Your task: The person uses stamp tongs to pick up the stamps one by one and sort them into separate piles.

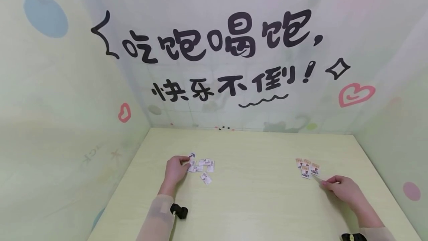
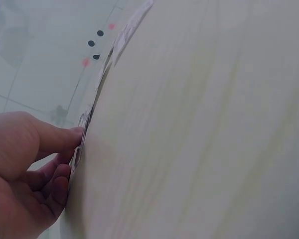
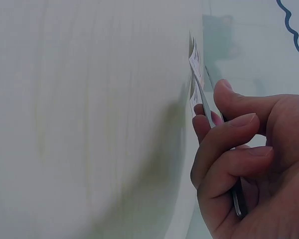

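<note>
At the left of the table, my left hand (image 1: 175,170) pinches the edge of a small printed paper card (image 1: 192,156), its thumb and forefinger close together. Right beside it lie several similar pale cards (image 1: 206,162), with one card (image 1: 206,178) apart and tilted nearer me. My right hand (image 3: 239,154) grips metal tweezers (image 3: 204,97) whose tips stand slightly apart. In the head view the tweezers point at a small cluster of orange-and-white cards (image 1: 305,171) on the right. Whether the tips touch a card I cannot tell.
The pale wood-look table (image 1: 247,203) spans between both card groups. Behind it rises a printed wall (image 1: 234,116), with side walls left and right. Black wrist devices (image 1: 179,211) sit on both wrists.
</note>
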`<control>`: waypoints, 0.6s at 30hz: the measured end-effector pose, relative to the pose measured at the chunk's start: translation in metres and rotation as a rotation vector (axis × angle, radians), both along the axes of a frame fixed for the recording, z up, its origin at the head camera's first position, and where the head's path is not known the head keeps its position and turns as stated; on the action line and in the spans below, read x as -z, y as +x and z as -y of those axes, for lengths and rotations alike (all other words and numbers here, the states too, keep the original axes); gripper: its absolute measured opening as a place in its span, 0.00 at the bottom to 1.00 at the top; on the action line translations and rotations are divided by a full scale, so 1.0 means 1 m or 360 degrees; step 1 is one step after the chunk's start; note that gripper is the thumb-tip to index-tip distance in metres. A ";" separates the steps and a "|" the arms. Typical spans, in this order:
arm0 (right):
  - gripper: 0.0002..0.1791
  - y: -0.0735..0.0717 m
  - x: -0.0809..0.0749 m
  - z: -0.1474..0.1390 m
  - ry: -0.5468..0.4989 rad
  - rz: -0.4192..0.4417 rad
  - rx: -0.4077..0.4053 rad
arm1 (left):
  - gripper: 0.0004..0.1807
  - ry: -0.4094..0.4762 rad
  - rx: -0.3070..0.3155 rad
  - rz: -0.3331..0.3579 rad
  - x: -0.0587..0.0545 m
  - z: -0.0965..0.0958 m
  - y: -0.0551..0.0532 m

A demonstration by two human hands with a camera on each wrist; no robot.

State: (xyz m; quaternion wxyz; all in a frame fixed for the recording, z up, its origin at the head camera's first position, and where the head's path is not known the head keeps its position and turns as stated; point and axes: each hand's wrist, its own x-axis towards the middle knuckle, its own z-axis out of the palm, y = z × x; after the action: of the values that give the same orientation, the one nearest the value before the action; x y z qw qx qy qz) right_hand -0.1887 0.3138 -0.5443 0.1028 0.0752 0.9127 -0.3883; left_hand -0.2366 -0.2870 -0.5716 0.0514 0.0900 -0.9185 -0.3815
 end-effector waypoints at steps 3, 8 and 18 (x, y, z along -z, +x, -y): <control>0.20 -0.001 -0.002 0.000 0.0001 -0.0011 0.0019 | 0.15 -0.0003 0.0000 0.0000 0.000 0.001 -0.001; 0.23 -0.004 -0.008 0.012 0.0001 -0.0067 0.0034 | 0.14 0.0009 -0.0004 -0.0001 -0.002 0.002 0.000; 0.16 -0.022 -0.015 0.064 -0.0127 -0.0190 -0.0076 | 0.15 0.0047 -0.0035 0.0019 -0.001 0.003 -0.002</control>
State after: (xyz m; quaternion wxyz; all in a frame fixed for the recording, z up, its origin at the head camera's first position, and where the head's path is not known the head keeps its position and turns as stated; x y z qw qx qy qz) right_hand -0.2110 0.2501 -0.5288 0.0603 0.0259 0.9025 -0.4257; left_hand -0.2386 -0.2899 -0.5710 0.0486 0.1031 -0.9120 -0.3940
